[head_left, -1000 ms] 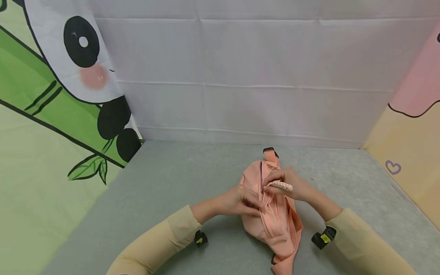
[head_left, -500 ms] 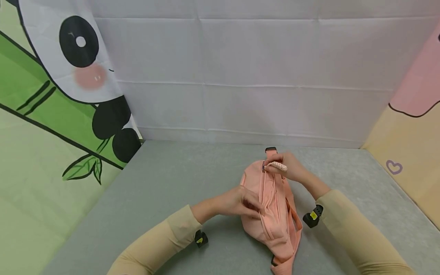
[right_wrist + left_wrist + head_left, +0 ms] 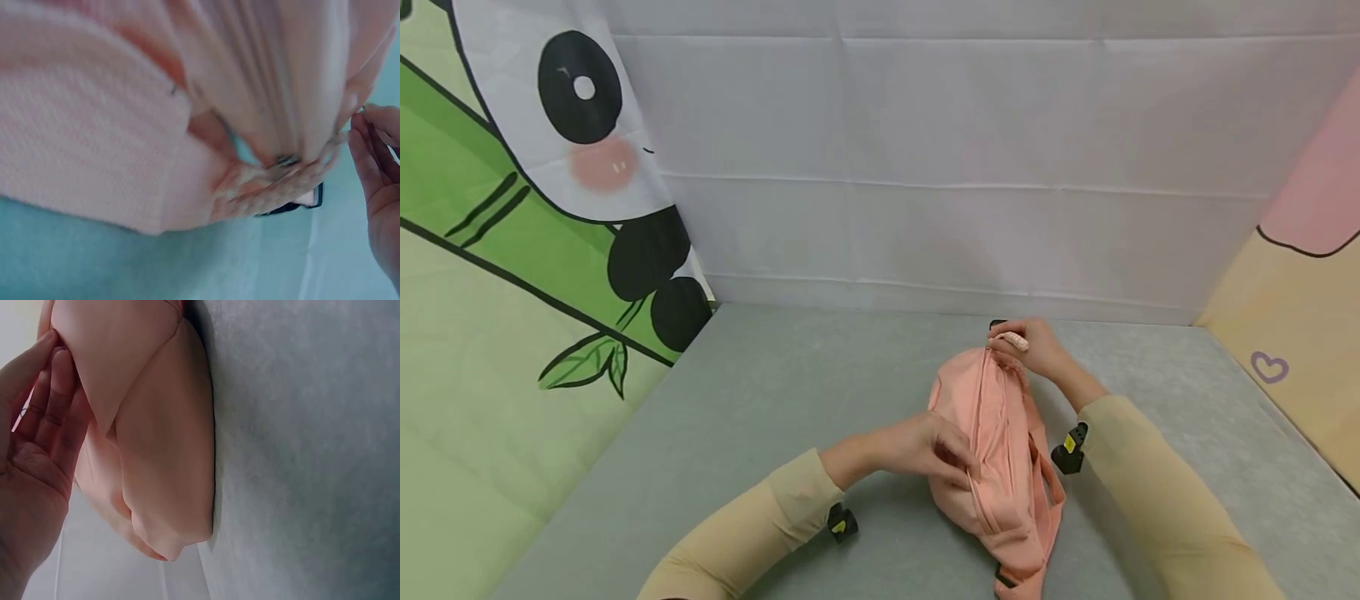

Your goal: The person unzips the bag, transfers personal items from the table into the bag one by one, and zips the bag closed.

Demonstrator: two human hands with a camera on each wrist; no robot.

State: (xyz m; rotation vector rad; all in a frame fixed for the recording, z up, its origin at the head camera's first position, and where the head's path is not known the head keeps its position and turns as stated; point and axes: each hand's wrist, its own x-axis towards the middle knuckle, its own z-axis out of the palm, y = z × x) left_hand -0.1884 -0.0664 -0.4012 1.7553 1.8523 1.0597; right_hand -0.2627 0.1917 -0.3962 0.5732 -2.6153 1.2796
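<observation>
A pink waist bag [image 3: 1015, 450] lies lengthwise on the grey table, its zipper [image 3: 978, 404] running along the upper side. With thumb and fingers, my left hand [image 3: 917, 450] pinches the fabric beside the zipper's near part; the left wrist view shows these fingertips on the bag's edge [image 3: 112, 369]. At the bag's far end, my right hand [image 3: 1037, 348] pinches the zipper pull, which the fingers mostly hide. A pale braided cord [image 3: 1017, 341] sticks out by that hand. In the right wrist view the right fingertips [image 3: 357, 122] meet at the bag's end.
A black buckle [image 3: 997, 322] sits at the far strap end, partly behind the right hand. The near strap [image 3: 1018, 583] runs toward the table's front. Behind the grey table [image 3: 790, 383] hangs a pale cloth [image 3: 925, 242], with printed cloths at both sides.
My right hand has moved away from me along the zipper to the bag's far end. The dark gap in the zipper there has closed. My left hand stays in place.
</observation>
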